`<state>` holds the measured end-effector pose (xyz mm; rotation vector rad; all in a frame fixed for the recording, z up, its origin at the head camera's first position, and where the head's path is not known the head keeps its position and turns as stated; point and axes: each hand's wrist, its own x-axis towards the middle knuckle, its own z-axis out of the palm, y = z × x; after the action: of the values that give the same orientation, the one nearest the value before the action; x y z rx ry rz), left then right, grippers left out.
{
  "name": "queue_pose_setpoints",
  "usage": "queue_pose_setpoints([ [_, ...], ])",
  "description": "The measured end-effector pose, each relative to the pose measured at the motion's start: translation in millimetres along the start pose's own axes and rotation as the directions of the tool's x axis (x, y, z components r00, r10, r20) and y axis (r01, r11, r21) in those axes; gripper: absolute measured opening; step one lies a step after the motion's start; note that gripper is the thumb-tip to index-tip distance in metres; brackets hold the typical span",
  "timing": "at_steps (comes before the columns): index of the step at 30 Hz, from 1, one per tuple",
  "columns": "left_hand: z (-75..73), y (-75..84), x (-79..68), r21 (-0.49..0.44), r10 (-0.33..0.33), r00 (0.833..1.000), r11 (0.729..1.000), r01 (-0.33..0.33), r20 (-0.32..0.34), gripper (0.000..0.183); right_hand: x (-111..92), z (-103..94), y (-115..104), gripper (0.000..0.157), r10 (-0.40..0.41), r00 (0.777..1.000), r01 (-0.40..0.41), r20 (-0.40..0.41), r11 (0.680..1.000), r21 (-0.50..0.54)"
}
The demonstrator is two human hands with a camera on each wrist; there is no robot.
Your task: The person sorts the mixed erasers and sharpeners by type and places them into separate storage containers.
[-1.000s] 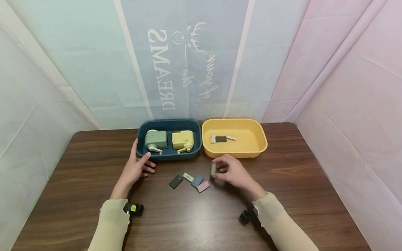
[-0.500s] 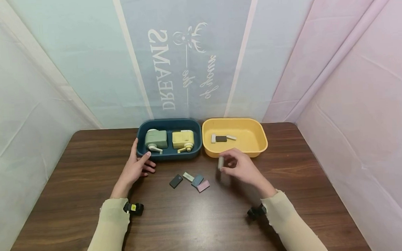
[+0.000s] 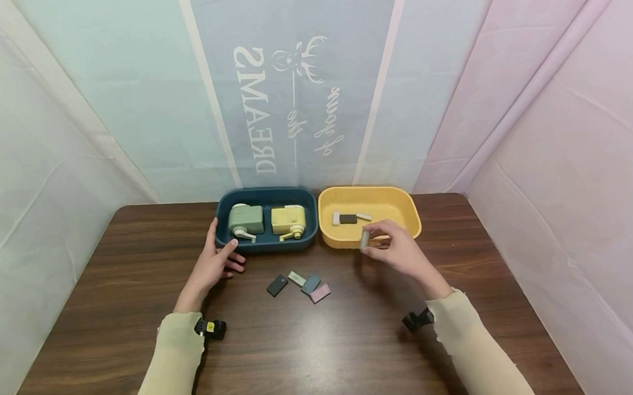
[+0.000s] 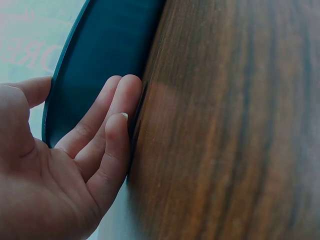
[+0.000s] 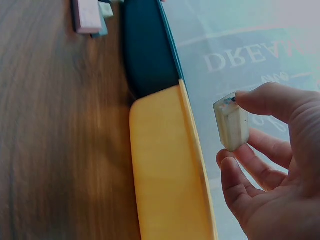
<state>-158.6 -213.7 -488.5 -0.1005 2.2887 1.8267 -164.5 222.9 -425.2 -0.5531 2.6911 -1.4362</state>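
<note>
My right hand [image 3: 400, 250] pinches a pale, greyish-white eraser [image 5: 231, 124] between thumb and fingers, held upright at the front rim of the yellow tub [image 3: 340, 241]. Smudges mark the eraser's top end in the right wrist view. At the left front corner of the dark blue tub [image 3: 268, 247], my left hand [image 3: 211, 268] rests with relaxed fingers against the outer wall. Inside that tub stand a green crank pencil sharpener [image 3: 248, 218] and a yellow one [image 3: 288, 218]. The yellow tub holds a dark eraser [image 3: 347, 219] between two whitish ones.
On the wooden table [image 3: 314, 358], in front of the tubs, lie a black eraser [image 3: 277, 285], a pale green one [image 3: 296, 278], a blue one [image 3: 311, 284] and a pink one [image 3: 320, 293]. A printed curtain [image 3: 301, 103] hangs behind the tubs.
My right hand has carried the pale eraser right and away from me, from beside the loose erasers to the yellow tub's front rim. The left hand stays in place.
</note>
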Motion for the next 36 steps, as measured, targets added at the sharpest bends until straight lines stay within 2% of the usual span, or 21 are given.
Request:
queue_pose_setpoints([
  [13, 0.5, -3.1, 0.5, 0.002, 0.016, 1.0, 1.0, -0.016, 0.003, 0.079, 10, -17.2, 9, 0.045, 0.048, 0.999, -0.048, -0.005, 0.998, -0.041],
  [19, 1.0, -5.0, 0.8, -0.001, 0.021, 1.0, 1.0, -0.021, 0.004, 0.079, 18, -22.4, 12, 0.045, 0.02, 1.0, -0.02, -0.006, 0.998, -0.061],
  [24, 1.7, -8.1, 1.1, -0.005, 0.024, 1.0, 1.0, -0.024, 0.003, 0.079, 23, -28.3, 14, 0.047, 0.04, 0.999, -0.041, -0.021, 0.996, -0.075],
  [36, 4.2, -11.9, 1.1, -0.001, 0.043, 0.999, 0.999, -0.043, -0.007, 0.078, 34, -26.0, 23, 0.053, 0.074, 0.997, -0.075, -0.014, 0.995, -0.063],
])
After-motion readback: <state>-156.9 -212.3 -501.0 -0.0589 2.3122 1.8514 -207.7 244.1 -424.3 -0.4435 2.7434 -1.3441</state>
